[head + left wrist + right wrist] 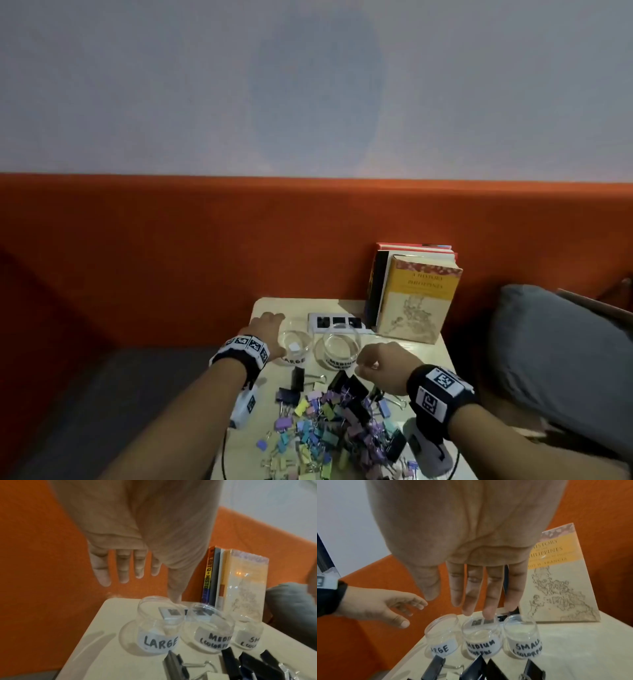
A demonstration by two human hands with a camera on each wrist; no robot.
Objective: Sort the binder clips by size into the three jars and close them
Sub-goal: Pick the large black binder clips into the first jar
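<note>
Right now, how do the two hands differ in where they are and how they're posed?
The left hand reaches far, beside the LARGE jar, past the table's left side; the right hand hangs nearer, by the MEDIUM jar and above the clip pile. In the wrist views the left hand's fingers spread wider apart, the right hand's lie closer together. Both hold nothing, fingers straight.

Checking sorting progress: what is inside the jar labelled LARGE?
The LARGE jar holds no binder clip; it is open, without a lid. Through its clear wall only the white panel behind it shows. The paper label covers its lower front, so that part of the inside is hidden.
</note>
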